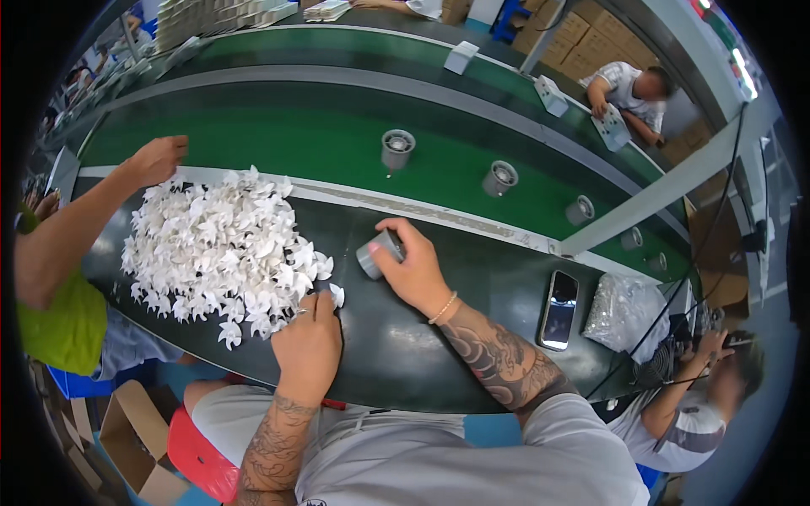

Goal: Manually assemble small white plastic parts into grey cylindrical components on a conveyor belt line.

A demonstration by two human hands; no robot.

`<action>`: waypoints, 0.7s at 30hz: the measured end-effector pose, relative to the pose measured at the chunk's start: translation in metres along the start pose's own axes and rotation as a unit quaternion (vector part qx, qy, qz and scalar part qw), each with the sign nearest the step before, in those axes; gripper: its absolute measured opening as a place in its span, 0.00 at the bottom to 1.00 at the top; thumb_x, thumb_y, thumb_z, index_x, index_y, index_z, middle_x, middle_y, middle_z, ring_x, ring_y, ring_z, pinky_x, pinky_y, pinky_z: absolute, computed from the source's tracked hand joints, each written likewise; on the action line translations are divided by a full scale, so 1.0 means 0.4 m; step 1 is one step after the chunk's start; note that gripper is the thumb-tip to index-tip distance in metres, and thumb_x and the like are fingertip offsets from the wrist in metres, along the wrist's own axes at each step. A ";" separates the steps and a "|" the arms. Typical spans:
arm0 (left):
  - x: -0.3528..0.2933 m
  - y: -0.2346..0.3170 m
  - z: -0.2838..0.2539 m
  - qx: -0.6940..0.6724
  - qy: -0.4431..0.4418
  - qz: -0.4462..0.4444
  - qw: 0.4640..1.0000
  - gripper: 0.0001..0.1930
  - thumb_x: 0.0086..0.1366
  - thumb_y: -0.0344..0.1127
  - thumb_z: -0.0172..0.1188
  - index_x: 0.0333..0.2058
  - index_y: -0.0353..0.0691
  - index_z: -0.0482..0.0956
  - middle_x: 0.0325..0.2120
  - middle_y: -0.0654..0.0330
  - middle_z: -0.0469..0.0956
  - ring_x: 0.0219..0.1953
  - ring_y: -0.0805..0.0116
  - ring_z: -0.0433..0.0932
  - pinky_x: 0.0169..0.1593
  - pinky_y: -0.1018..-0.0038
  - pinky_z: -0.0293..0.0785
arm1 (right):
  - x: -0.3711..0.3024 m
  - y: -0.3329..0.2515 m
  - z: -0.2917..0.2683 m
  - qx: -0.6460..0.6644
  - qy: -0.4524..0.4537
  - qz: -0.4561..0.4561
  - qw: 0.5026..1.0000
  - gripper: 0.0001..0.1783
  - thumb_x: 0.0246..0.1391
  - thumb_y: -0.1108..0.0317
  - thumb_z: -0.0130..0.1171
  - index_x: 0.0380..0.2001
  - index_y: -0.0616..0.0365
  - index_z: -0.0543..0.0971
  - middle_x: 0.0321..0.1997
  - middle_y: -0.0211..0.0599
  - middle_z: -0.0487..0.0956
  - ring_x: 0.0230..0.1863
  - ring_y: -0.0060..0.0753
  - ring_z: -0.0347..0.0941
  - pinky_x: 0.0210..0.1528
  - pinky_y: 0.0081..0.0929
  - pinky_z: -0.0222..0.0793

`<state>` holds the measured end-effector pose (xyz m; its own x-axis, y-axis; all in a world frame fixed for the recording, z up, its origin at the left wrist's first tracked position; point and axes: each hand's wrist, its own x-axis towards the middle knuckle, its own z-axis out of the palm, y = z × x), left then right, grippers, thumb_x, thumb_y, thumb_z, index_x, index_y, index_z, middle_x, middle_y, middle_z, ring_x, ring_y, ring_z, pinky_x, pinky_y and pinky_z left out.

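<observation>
My right hand grips a short grey cylindrical housing, tilted just above the dark worktop. My left hand is closed at the right edge of a heap of small white fan wheels, its fingers pointing down into it. A single white fan wheel shows right beside these fingertips; I cannot tell whether they grip it. What lies under the fingers is hidden. A ring sits on one left finger.
Beyond the worktop a green conveyor belt carries several grey housings. A phone and a clear plastic bag lie to my right, near a slanted grey post. At left, a co-worker's arm reaches over the heap.
</observation>
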<state>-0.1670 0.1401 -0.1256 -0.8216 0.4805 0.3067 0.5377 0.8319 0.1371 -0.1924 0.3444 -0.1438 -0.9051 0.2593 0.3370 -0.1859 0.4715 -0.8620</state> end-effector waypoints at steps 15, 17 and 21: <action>0.098 0.047 -0.022 -0.294 -0.017 -0.029 0.955 0.05 0.64 0.29 0.60 0.37 0.36 0.74 0.25 0.58 0.77 0.21 0.64 0.78 0.27 0.75 0.74 | -0.003 0.026 -0.013 0.153 0.000 0.065 0.986 0.12 0.62 0.62 0.54 0.44 0.58 0.74 0.27 0.31 0.74 0.22 0.18 0.70 0.21 0.17 0.66; 0.101 0.051 0.015 -0.519 -0.009 -0.115 0.847 0.07 0.62 0.22 0.59 0.39 0.34 0.75 0.30 0.62 0.77 0.32 0.77 0.76 0.38 0.80 0.72 | -0.005 -0.005 -0.050 0.289 -0.035 0.159 0.943 0.19 0.68 0.56 0.40 0.45 0.59 0.74 0.26 0.33 0.74 0.15 0.19 0.66 0.13 0.16 0.60; 0.108 0.059 0.053 -0.558 0.093 -0.046 0.823 0.10 0.56 0.22 0.65 0.38 0.35 0.81 0.37 0.60 0.75 0.32 0.75 0.73 0.35 0.80 0.70 | -0.003 -0.006 -0.028 0.450 -0.084 0.209 0.864 0.28 0.69 0.48 0.33 0.45 0.63 0.72 0.30 0.38 0.76 0.17 0.22 0.68 0.13 0.17 0.60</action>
<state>-0.1940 0.1865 -0.1293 -0.8816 0.2923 0.3707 0.3984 0.0392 0.9164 -0.1866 0.3525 -0.1380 -0.9938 0.0866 -0.0703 0.0176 -0.5008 -0.8654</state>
